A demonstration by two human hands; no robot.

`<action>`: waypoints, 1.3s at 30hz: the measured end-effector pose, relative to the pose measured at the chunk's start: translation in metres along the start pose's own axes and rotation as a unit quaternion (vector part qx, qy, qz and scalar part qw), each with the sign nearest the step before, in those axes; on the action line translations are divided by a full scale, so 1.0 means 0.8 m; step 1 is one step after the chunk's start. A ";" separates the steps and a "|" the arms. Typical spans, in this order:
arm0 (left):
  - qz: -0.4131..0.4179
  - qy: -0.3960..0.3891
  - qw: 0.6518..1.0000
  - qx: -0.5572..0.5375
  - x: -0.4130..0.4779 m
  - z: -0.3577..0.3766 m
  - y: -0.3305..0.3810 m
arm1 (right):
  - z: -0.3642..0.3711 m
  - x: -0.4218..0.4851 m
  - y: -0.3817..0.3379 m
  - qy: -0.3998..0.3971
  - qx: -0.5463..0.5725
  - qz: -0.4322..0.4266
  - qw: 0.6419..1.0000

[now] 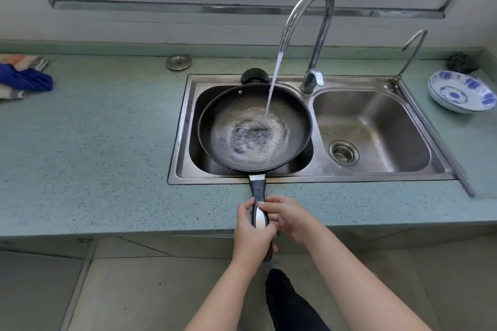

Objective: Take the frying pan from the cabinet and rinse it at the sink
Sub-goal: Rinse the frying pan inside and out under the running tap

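A black frying pan [293, 115] rests in the left basin of a steel double sink [376, 177]. Water runs from the tall curved faucet [320, 24] into the pan and pools foamy in its middle. The pan's black and silver handle [258, 191] sticks out over the counter's front edge. My left hand [251, 231] is wrapped around the handle's end. My right hand [289, 217] grips the handle from the right side, fingers over the silver part. The cabinet is out of view.
The right basin [373, 126] holds only its drain. A small second tap [411, 48] stands behind it. Stacked blue and white bowls [461, 91] and a dark scrubber [462, 62] sit on the right counter. Cloths [24, 75] lie far left. A metal cap [178, 62] sits behind the sink.
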State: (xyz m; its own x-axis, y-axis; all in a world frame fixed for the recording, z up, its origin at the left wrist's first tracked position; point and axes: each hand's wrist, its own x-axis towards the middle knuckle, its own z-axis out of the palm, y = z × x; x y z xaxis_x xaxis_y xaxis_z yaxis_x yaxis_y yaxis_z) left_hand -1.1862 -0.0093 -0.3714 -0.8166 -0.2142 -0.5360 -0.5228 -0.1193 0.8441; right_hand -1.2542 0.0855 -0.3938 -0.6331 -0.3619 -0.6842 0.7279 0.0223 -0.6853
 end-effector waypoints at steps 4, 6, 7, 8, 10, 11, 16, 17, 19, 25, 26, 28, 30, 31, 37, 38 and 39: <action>-0.015 -0.018 0.997 -0.069 0.000 -0.019 -0.002 | 0.012 0.003 0.001 -0.041 0.055 -0.002 0.998; -0.027 -0.023 0.992 -0.122 0.000 -0.029 -0.002 | 0.021 0.009 0.003 -0.050 0.079 0.004 0.996; -0.036 -0.024 0.987 -0.152 0.001 -0.033 -0.003 | 0.026 0.012 0.003 -0.051 0.086 0.007 0.995; -0.045 -0.023 0.982 -0.180 0.001 -0.036 -0.003 | 0.032 0.014 0.003 -0.051 0.089 0.008 0.995; -0.057 -0.020 0.974 -0.220 0.002 -0.040 -0.005 | 0.040 0.019 0.003 -0.060 0.100 0.010 0.993; -0.060 -0.019 0.971 -0.232 0.002 -0.041 -0.006 | 0.042 0.020 0.003 -0.067 0.111 0.013 0.991; -0.065 -0.005 0.978 -0.197 0.005 -0.043 -0.007 | 0.039 0.021 0.005 -0.066 0.124 0.036 0.989; -0.060 0.001 0.986 -0.158 0.005 -0.043 -0.004 | 0.039 0.021 0.005 -0.057 0.128 0.039 0.989; -0.048 0.009 0.998 -0.045 0.007 -0.043 0.003 | 0.041 0.020 0.005 -0.044 0.144 0.040 0.988; 0.010 0.090 0.936 0.341 0.005 -0.019 0.012 | 0.051 0.024 -0.002 0.007 0.119 0.048 0.992; 0.017 0.097 0.931 0.351 0.004 -0.015 0.009 | 0.051 0.025 -0.003 0.011 0.112 0.050 0.992; 0.032 0.093 0.934 0.343 0.005 -0.015 0.004 | 0.050 0.023 -0.005 0.018 0.100 0.049 0.994; 0.034 0.087 0.948 0.304 0.007 -0.023 0.004 | 0.052 0.019 -0.010 0.019 0.083 0.045 0.995; 0.031 0.086 0.956 0.279 0.008 -0.028 0.004 | 0.055 0.018 -0.012 0.015 0.075 0.043 0.996; 0.011 0.063 0.987 0.146 0.013 -0.052 0.007 | 0.067 0.015 -0.015 -0.004 0.090 0.026 0.996; 0.008 0.059 0.990 0.125 0.013 -0.053 0.009 | 0.066 0.014 -0.017 -0.009 0.093 0.027 0.995; 0.003 0.056 0.993 0.105 0.012 -0.053 0.011 | 0.065 0.013 -0.018 -0.014 0.098 0.030 0.995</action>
State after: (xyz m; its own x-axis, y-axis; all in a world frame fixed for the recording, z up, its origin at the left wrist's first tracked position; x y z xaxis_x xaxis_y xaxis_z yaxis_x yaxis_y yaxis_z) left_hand -1.1880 -0.0535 -0.3686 -0.7941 -0.3218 -0.5156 -0.5664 0.0840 0.8198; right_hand -1.2580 0.0330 -0.3782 -0.5820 -0.3921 -0.7125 0.8027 -0.1367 -0.5804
